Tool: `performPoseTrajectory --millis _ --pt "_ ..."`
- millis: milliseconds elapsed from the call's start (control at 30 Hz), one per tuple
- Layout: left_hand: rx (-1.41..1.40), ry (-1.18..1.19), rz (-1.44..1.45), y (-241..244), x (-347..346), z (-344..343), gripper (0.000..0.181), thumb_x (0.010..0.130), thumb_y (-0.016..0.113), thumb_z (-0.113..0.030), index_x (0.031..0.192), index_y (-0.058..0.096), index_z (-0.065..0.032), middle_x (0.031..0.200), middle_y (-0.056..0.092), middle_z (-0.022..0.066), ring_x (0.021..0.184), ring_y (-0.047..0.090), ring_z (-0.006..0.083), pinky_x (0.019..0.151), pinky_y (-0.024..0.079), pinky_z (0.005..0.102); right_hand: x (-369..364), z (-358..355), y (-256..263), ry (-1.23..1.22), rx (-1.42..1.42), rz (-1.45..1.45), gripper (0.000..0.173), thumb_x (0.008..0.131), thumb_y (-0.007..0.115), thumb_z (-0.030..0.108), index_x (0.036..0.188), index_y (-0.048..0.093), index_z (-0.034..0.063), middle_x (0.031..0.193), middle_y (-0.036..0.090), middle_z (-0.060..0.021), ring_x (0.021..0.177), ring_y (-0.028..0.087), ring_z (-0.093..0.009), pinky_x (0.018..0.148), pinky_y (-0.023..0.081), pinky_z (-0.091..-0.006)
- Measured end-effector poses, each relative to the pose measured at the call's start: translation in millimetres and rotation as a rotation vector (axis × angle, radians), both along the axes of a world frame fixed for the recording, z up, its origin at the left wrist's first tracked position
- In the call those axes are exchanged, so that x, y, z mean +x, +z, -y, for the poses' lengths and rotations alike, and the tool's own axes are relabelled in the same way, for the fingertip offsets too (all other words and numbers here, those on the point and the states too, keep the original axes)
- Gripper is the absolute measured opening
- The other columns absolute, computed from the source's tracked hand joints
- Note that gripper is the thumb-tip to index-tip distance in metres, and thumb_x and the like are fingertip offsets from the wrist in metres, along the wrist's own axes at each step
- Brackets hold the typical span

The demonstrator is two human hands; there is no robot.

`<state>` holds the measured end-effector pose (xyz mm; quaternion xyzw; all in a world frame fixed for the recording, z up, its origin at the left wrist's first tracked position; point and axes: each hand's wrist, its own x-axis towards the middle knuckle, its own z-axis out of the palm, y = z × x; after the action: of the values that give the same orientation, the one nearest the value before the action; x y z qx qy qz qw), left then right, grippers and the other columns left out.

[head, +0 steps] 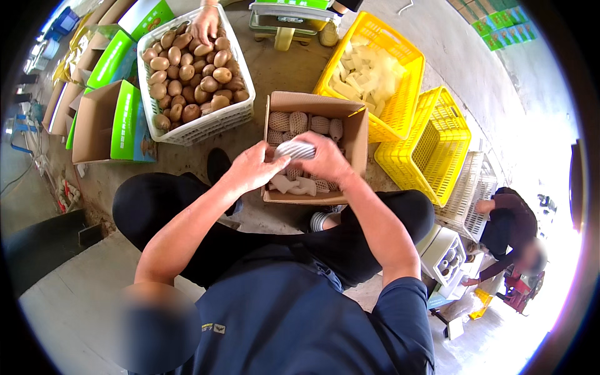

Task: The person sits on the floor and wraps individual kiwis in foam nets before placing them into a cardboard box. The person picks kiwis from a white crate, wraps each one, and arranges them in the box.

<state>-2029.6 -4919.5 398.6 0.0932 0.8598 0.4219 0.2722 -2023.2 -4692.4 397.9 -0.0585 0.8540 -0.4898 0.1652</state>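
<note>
Between both hands, over an open cardboard box (363, 154), is a white foam-net sleeve (296, 150), slightly blurred; whether a fruit fills it is hard to tell. My left hand (253, 166) grips its left end, thumb along the near side. Around its right end curl the fingers of my right hand (326, 157). Inside the box lie several net-wrapped fruits (298, 122) in rows. Loose pale foam pieces (300, 186) rest at the box's near side. My hands hide the middle of the contents.
A white plastic crate (197, 131) of kiwifruit (186, 72) stands front left, another person's hand (205, 26) in it. Yellow crates (398, 129) stand right, one holding foam sleeves (368, 70). A scale (290, 18) sits ahead; open cartons (96, 124) line the left. Another person (511, 225) works far right.
</note>
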Motion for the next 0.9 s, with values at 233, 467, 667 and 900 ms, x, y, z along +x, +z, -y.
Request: performPoseTrajectory --millis 233,467,667,900 --pt "0.085 -0.145 -0.069 80 -17 21 0.035 0.090 0.075 -0.031 0.099 0.061 0.0007 0.086 0.070 0.0135 0.081 0.069 0.0264 0.074 0.053 0.0366 -60 -79 -67 -0.092 0.964 0.074 0.037 0.075 0.078 0.021 0.109 0.071 0.0063 0.111 0.069 -0.0255 0.108 0.067 -0.039 0.094 0.055 -0.0464" --pt "0.080 -0.069 -0.170 110 -22 53 0.033 0.088 0.075 -0.029 0.094 0.059 0.0003 0.082 0.068 0.0139 0.077 0.067 0.0310 0.071 0.051 0.0408 -76 -91 -128 0.217 1.149 0.201 0.029 0.077 0.069 0.014 0.103 0.076 0.0032 0.117 0.070 -0.0194 0.109 0.068 -0.036 0.094 0.055 -0.0437" --pt "0.095 -0.184 -0.197 110 -19 56 0.031 0.087 0.076 -0.022 0.099 0.060 0.0015 0.084 0.069 0.0147 0.078 0.069 0.0272 0.071 0.054 0.0371 -95 -84 -130 0.397 1.254 0.229 0.029 0.087 0.059 0.011 0.110 0.076 0.0089 0.119 0.071 -0.0156 0.110 0.069 -0.031 0.093 0.057 -0.0409" --pt "0.008 -0.336 -0.258 107 -17 41 0.034 0.085 0.075 -0.027 0.099 0.060 -0.0002 0.085 0.067 0.0154 0.080 0.066 0.0353 0.070 0.052 0.0429 -82 -97 -156 0.442 1.208 0.178 0.027 0.083 0.063 0.012 0.106 0.077 0.0073 0.112 0.073 -0.0138 0.103 0.071 -0.032 0.086 0.058 -0.0434"
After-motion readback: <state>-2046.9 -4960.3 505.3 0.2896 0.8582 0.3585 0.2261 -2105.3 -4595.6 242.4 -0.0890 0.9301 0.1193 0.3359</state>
